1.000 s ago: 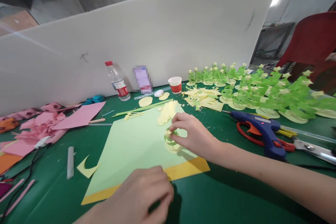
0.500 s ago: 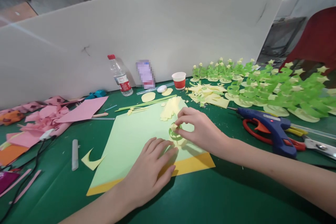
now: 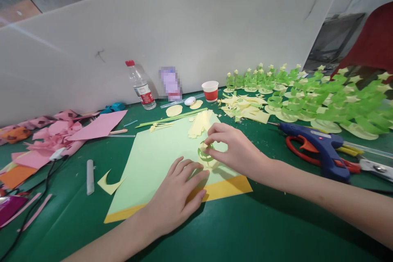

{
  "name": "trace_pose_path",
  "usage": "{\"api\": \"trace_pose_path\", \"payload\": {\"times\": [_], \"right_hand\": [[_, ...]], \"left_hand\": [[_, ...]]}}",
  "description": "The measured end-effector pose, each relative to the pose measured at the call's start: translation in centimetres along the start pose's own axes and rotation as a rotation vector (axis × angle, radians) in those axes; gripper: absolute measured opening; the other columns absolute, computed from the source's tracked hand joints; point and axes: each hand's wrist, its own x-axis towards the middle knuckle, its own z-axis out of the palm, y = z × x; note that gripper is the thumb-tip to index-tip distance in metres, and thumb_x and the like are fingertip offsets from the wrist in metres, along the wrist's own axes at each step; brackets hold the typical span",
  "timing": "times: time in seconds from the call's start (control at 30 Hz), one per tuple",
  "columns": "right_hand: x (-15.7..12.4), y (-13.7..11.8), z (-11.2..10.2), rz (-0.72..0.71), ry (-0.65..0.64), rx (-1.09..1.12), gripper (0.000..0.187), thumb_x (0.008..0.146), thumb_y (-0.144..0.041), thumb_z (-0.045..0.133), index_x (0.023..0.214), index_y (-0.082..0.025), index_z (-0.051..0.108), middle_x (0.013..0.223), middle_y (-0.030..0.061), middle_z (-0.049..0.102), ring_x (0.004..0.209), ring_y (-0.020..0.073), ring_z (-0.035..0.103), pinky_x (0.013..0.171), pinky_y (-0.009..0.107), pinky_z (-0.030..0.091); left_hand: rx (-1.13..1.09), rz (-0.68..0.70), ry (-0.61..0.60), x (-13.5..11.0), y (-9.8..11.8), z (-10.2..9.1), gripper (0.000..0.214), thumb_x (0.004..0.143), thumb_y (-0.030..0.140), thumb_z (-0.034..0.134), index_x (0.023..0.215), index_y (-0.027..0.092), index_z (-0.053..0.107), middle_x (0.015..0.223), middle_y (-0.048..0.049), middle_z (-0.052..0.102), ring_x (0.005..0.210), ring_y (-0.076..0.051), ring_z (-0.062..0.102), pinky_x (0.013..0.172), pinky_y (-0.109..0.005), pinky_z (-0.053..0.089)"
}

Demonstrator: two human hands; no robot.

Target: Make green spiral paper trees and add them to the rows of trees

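Observation:
Between the thumb and fingertips of my right hand point(image 3: 236, 143) is the small pale yellow star point(image 3: 203, 146) on top of a green paper spiral point(image 3: 205, 155). The spiral stands on a pale yellow round base point(image 3: 212, 164), partly hidden by my fingers. My left hand point(image 3: 181, 192) lies palm down with its fingers stretched out, the fingertips at the near left edge of that base. Under both is a light green paper sheet point(image 3: 150, 155), with a yellow-orange strip point(image 3: 227, 187) along its near edge. Cut yellow paper strips point(image 3: 201, 124) lie just behind the spiral.
Rows of finished green spirals with stars point(image 3: 325, 98) stand at the right. A blue glue gun point(image 3: 319, 141) lies across red-handled scissors point(image 3: 293, 149). At the back are a water bottle point(image 3: 143, 90), a paper cup point(image 3: 210, 91) and yellow scraps point(image 3: 244, 106). Pink paper point(image 3: 98, 125) covers the left.
The camera view has shifted slightly. Both hands keep nearly the same pose at the spiral, and my right fingers remain on the star.

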Motion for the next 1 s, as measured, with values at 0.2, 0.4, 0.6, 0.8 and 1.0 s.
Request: {"api": "trace_pose_path", "payload": {"times": [0.2, 0.4, 0.6, 0.8, 1.0], "right_hand": [[-0.04, 0.06, 0.18, -0.030, 0.019, -0.001, 0.008, 0.074, -0.014, 0.057, 0.067, -0.014, 0.061, 0.076, 0.0026, 0.053, 0.068, 0.0111, 0.050, 0.063, 0.026, 0.041], [-0.09, 0.01, 0.14, -0.028, 0.016, -0.013, 0.008, 0.074, -0.015, 0.057, 0.067, -0.014, 0.061, 0.076, 0.0028, 0.054, 0.069, 0.0116, 0.051, 0.063, 0.026, 0.041], [-0.01, -0.09, 0.09, -0.022, 0.010, -0.014, 0.007, 0.074, -0.012, 0.057, 0.069, -0.014, 0.062, 0.075, 0.0025, 0.054, 0.068, 0.0112, 0.051, 0.062, 0.026, 0.041], [-0.02, 0.02, 0.13, -0.029, 0.012, -0.012, 0.008, 0.074, -0.014, 0.057, 0.068, -0.015, 0.062, 0.075, 0.0023, 0.054, 0.068, 0.0114, 0.051, 0.062, 0.026, 0.041], [0.02, -0.18, -0.06, -0.022, 0.002, -0.033, 0.008, 0.073, -0.013, 0.057, 0.067, -0.014, 0.063, 0.076, 0.0025, 0.054, 0.069, 0.0113, 0.051, 0.062, 0.025, 0.040]], "left_hand": [[-0.008, 0.004, -0.001, -0.02, 0.01, -0.02, 0.027, 0.088, 0.024, 0.036, 0.111, 0.018, 0.049, 0.114, -0.0089, 0.052, 0.106, -0.025, 0.042, 0.096, -0.051, 0.030], [-0.001, 0.008, 0.005, -0.07, -0.02, 0.05, 0.026, 0.089, 0.025, 0.037, 0.110, 0.019, 0.049, 0.112, -0.0085, 0.052, 0.104, -0.025, 0.042, 0.096, -0.050, 0.030], [0.001, 0.011, 0.009, -0.07, -0.13, 0.23, 0.027, 0.089, 0.026, 0.036, 0.112, 0.020, 0.048, 0.113, -0.0084, 0.051, 0.106, -0.025, 0.040, 0.095, -0.050, 0.031], [0.003, 0.020, 0.015, -0.08, -0.04, 0.13, 0.027, 0.088, 0.025, 0.036, 0.111, 0.018, 0.048, 0.114, -0.0097, 0.050, 0.107, -0.025, 0.039, 0.093, -0.048, 0.035], [-0.011, 0.026, 0.032, -0.19, -0.16, 0.21, 0.026, 0.089, 0.025, 0.036, 0.112, 0.018, 0.046, 0.115, -0.0095, 0.049, 0.108, -0.025, 0.039, 0.092, -0.045, 0.038]]}}
